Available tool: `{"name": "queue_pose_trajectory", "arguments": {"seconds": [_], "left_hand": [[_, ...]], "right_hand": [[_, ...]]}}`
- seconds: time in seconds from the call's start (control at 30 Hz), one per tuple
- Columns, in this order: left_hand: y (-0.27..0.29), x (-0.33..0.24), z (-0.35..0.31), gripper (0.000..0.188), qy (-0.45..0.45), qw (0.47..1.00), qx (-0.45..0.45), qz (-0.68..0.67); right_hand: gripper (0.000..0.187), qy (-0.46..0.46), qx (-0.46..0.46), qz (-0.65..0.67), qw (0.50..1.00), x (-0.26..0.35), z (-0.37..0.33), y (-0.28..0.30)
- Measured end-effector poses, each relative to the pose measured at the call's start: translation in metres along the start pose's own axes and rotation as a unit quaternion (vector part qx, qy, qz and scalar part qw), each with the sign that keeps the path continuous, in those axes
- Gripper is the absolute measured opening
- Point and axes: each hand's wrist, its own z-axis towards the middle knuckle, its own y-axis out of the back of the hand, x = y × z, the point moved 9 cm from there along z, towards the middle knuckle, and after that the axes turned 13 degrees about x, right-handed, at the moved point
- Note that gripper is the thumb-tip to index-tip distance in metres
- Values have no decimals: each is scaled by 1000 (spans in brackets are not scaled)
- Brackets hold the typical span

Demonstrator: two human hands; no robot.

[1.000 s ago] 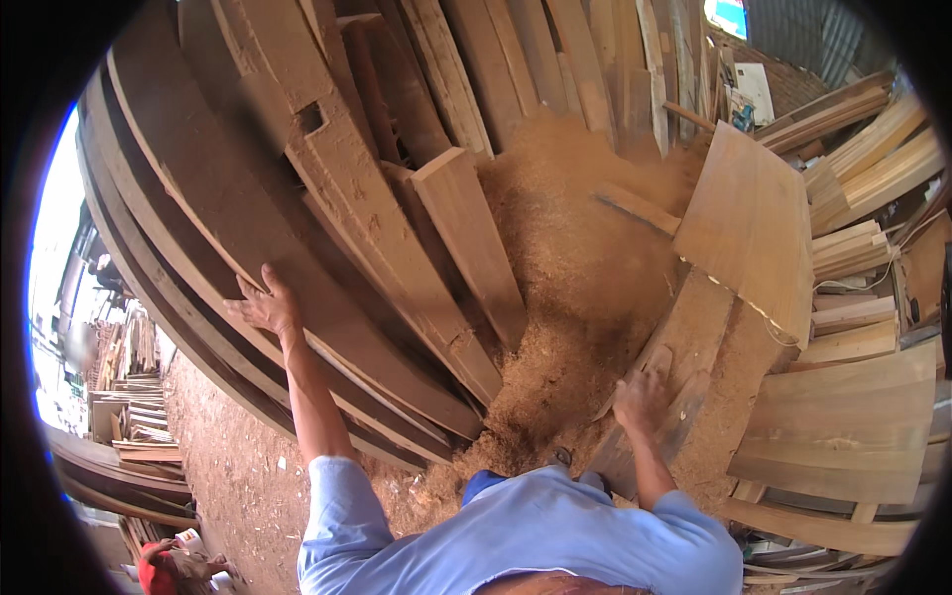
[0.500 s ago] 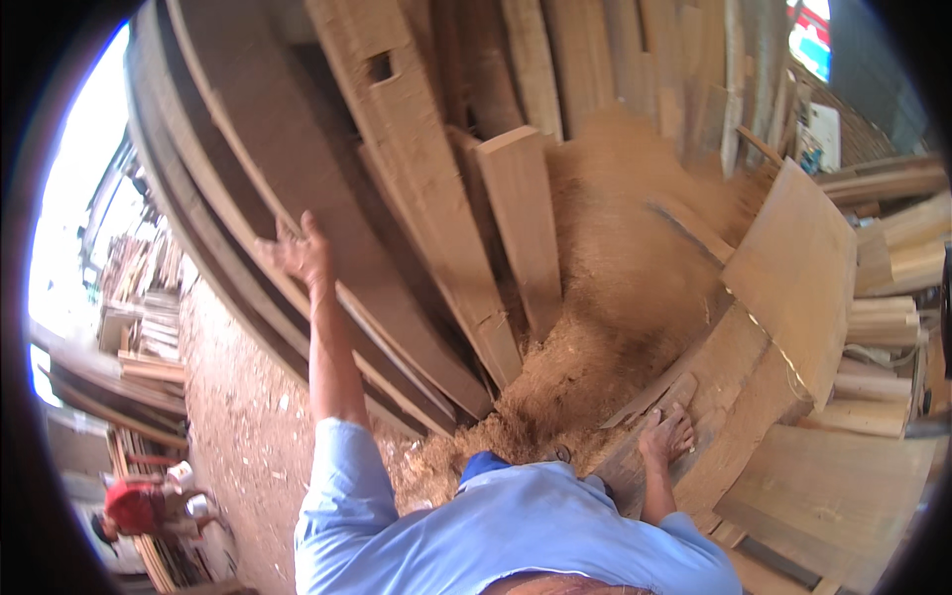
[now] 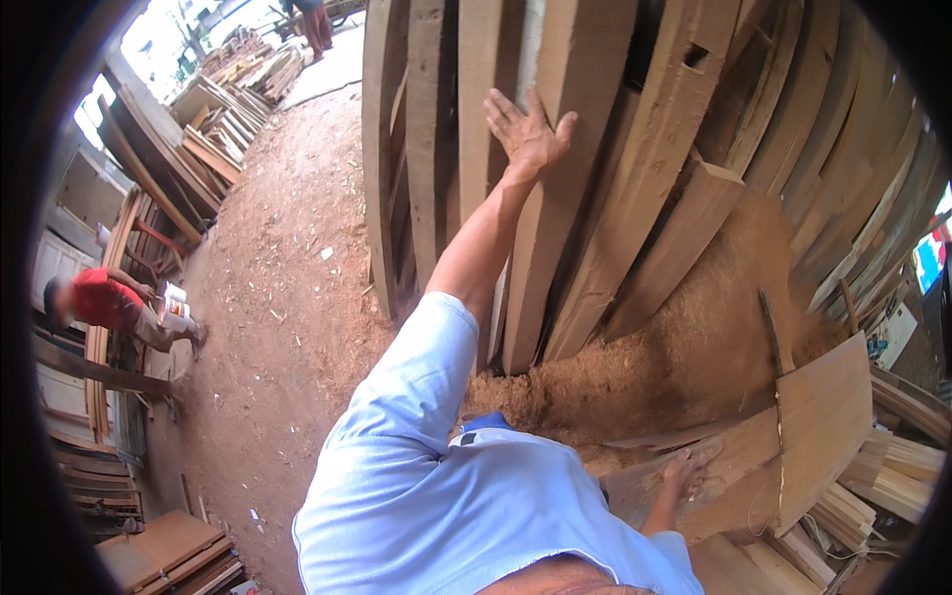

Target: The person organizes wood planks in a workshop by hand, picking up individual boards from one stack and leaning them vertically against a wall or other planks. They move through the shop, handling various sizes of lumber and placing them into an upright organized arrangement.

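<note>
Thick brown plank (image 3: pixel 560 213) stands up in a row of tall planks, on the far side of the scene, with its low end by the sawdust. The left hand (image 3: pixel 528 134) is up on it, with the fingers spread wide. The thumb side lies on this plank, and the other fingers point left to the next plank (image 3: pixel 480 99). The left hand is not pinching anything.

The right hand (image 3: pixel 686 474) is low and on the near right side. It rests on a flat board (image 3: pixel 739 451) that lies down. This hand looks small and dark, so I cannot tell if its fingers pinch the wood. A wide, thin panel (image 3: pixel 823 436) lies over the right part of the flat board.

Just right of the thick plank is a long beam (image 3: pixel 635 198) with a square hole near its far end. Next to that leans a shorter beam (image 3: pixel 684 248). Soft brown sawdust (image 3: pixel 674 357) lies in a heap between the beams and the flat board.

On the left is brown ground (image 3: pixel 288 258) with little chips on it. Far to the left, a person in a red shirt (image 3: pixel 104 300) bends over, with a white bucket (image 3: pixel 175 307) by the hands. Piles of wood (image 3: pixel 238 84) lie at the far left, too.
</note>
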Motion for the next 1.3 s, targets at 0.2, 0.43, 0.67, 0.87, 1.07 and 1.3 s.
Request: {"name": "queue_pose_trajectory", "arguments": {"seconds": [0.2,0.43,0.67,0.87,1.07,1.3], "left_hand": [[-26,70,-139,58,-184,965,187,16],[5,349,-577,81,240,477,845,26],[168,305,-659,80,417,352,712,-442],[160,345,-677,79,397,343,716,-460],[157,331,-658,78,317,351,760,-446],[129,319,-641,82,377,383,686,-490]], "right_hand": [[60,-19,45,-29,998,23,-62,-11],[62,70,-48,-6,996,2,-113,-48],[72,-4,-20,-42,999,20,-117,-47],[79,-25,30,-68,997,29,-132,-47],[75,33,29,-22,999,27,-162,-49],[70,44,-19,-19,999,26,-173,-42]]}}
